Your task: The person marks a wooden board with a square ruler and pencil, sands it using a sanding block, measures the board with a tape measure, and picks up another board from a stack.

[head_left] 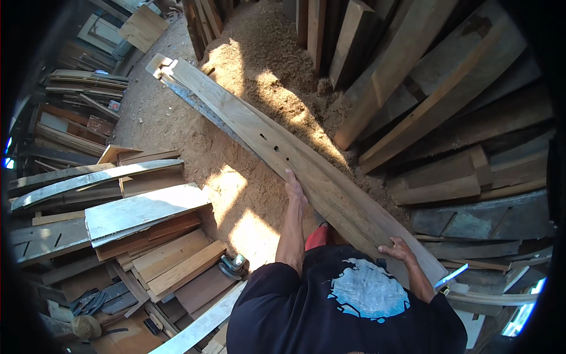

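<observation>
A long, greyish-brown wooden plank [330, 183] runs slantwise across the view, from the upper left to my right side. Several small dark holes and marks show in its face near the middle, and its far end is notched and paler. My left hand [296, 190] grips the plank's left edge, thumb on top and fingers hidden beneath. Closer to my body, my right hand [402, 252] is closed on the plank's near part, its thumb pointing left; the fingertips are partly hidden. A greyish board edge [218, 120] shows under the plank's left side.
Thick timber beams [383, 76] lean along the right. Sawdust [265, 35] covers the ground ahead. On the left are stacked boards [177, 259], a pale panel [141, 212] and a round-bodied power tool [233, 265]. More planks [471, 236] lie at the right.
</observation>
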Demonstrator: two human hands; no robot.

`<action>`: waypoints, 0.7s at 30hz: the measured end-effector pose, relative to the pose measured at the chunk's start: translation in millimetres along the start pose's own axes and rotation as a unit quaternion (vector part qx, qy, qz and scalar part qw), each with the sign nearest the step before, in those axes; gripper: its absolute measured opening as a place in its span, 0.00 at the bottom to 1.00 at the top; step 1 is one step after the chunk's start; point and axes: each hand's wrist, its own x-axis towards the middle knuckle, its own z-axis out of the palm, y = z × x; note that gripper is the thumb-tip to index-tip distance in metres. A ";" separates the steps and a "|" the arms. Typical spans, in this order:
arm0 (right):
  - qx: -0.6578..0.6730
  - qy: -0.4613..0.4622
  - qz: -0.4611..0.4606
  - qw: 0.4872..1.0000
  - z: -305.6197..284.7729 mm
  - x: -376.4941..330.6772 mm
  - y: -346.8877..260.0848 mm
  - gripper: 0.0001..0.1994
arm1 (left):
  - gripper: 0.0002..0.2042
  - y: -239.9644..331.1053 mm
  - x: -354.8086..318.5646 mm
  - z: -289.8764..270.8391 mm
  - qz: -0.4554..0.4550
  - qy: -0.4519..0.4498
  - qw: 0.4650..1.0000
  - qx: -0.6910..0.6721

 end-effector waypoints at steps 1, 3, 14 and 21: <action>0.008 -0.007 -0.019 1.000 0.4 1.4 -5.3 0.48 | 0.43 1.1 1.1 0.6 0.013 0.009 1.000 0.011; -0.022 0.044 -0.027 0.998 3.8 1.5 -8.3 0.45 | 0.43 -1.1 0.2 1.2 0.050 0.062 0.994 0.080; -0.003 0.010 0.009 1.000 -2.0 18.3 22.1 0.45 | 0.41 -26.4 -6.6 -11.0 0.085 0.133 0.978 0.139; -0.036 0.039 0.012 0.999 -5.5 28.8 36.0 0.47 | 0.36 -22.0 -17.0 -13.0 0.072 0.140 0.978 0.137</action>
